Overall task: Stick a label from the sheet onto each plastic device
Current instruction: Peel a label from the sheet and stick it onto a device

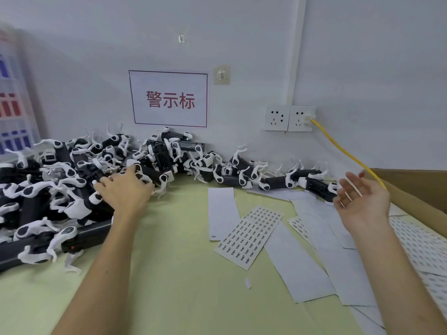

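Left hand (125, 189) down on the pile of plastic devices (72, 170), grip hard to tell; right hand (360, 201) hangs open, palm up, empty.

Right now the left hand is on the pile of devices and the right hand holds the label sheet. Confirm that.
Not quite. The head view shows the right hand open and holding nothing; the label sheet lies flat on the table. The left hand is on the pile of devices.
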{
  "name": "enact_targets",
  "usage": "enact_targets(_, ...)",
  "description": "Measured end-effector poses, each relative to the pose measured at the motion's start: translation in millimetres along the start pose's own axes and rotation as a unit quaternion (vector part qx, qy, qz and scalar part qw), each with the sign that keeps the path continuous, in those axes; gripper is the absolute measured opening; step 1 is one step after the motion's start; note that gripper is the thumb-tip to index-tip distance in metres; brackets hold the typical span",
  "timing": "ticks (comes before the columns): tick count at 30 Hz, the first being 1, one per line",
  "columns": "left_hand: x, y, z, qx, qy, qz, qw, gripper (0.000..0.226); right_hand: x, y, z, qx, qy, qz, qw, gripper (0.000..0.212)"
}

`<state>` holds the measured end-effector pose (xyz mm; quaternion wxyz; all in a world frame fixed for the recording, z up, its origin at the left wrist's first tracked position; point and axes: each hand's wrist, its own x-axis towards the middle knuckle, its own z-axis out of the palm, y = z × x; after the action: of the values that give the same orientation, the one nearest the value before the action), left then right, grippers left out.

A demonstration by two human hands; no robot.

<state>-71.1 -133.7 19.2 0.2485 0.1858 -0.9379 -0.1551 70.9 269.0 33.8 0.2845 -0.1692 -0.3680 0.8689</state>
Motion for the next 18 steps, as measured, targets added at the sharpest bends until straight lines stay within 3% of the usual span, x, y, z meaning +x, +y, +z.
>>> enact_targets(3,11,-5,-4,0.011,-0.042,0.028,0.999,0.063,-1,2,1,-0.004,-0.005,0.005,1.0,0.025)
enact_targets(8,1,-11,0,-0.054,-0.034,0.151,0.986,0.052,-1,4,3,-0.01,-0.014,0.003,1.0,0.023)
enact_targets(11,-15,4,2,-0.1,-0.088,0.271,0.953,0.054,-2,4,3,-0.014,-0.017,0.001,1.0,0.022)
enact_targets(14,-34,30,9,-0.119,-0.161,0.398,0.895,0.05,-2,6,5,-0.022,-0.016,0.003,1.0,0.021)
enact_targets(18,-49,56,13,-0.177,-0.166,0.443,0.863,0.055,-3,10,8,-0.038,-0.018,0.003,0.999,0.021)
